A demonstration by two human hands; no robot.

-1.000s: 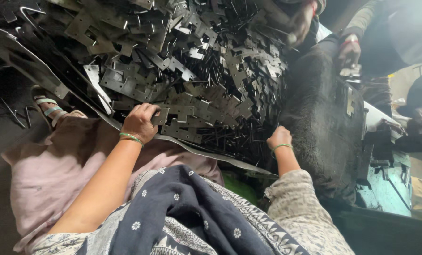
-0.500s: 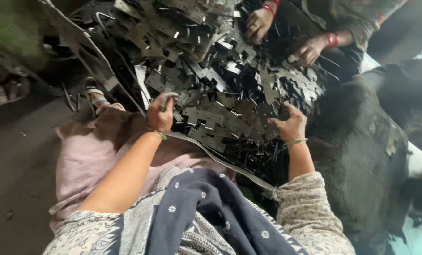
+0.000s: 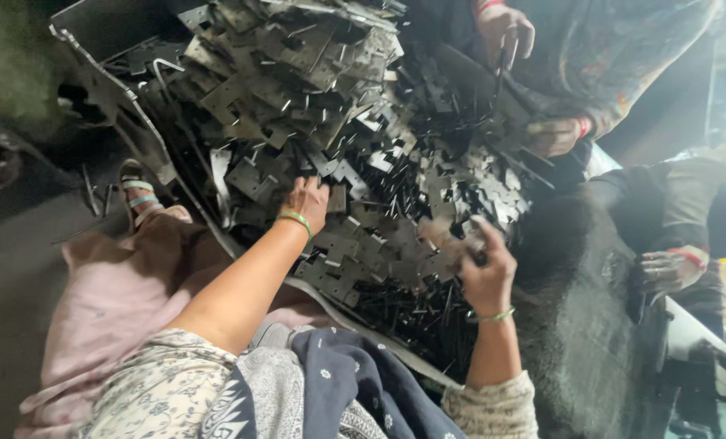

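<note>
Left hand [image 3: 307, 202] down on the heap of grey metal plates [image 3: 355, 138] in the dark tray [image 3: 127, 114], fingers spread. Right hand [image 3: 481, 268] clamped on blurred metal pieces [image 3: 444, 240] at the heap's near edge, hands well apart

Metal plates [image 3: 355, 146] heaped in tray [image 3: 95, 24] — sandal [image 3: 138, 197] left, seemingly outside.

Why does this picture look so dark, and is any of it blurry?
Head view: dim light overall; the pile of metal plates catches dull highlights; the right hand is smeared by motion blur, while the left hand is fairly sharp; the floor at left sinks into shadow.
</note>
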